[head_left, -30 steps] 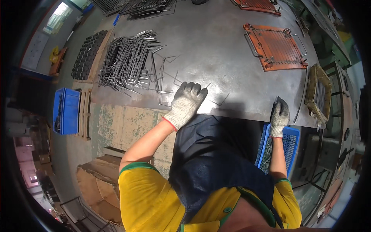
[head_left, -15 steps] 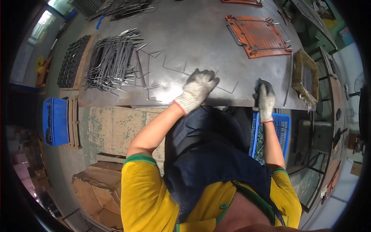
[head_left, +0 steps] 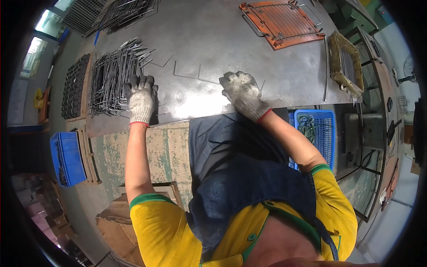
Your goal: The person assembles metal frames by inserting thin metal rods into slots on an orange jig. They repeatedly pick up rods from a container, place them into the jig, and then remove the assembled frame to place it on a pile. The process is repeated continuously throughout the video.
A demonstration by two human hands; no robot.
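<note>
My left hand [head_left: 143,99], in a pale knitted glove with dark fingertips, rests at the right edge of a heap of bent metal rods [head_left: 112,73]. Its fingers are apart over the rods, and none is visibly gripped. In front of me, my gloved right hand [head_left: 243,94] is curled over a long bent wire rod [head_left: 191,77] lying on the metal table [head_left: 191,46]. The rod's upturned left end and a short upright prong show. Under the palm its middle is hidden, and a thin tip sticks out to the right.
An orange fixture [head_left: 284,24] holding a wire grill with handles lies at the far right. Beside it stands a worn yellowish tray [head_left: 344,62] containing rods. Below the table edge is a blue basket [head_left: 327,138]. More rods [head_left: 126,13] lie at the far left.
My left hand has moved left from the bent wire rod to the rod heap. My right hand has come left from the table's right side onto that rod. The view has shifted slightly.
</note>
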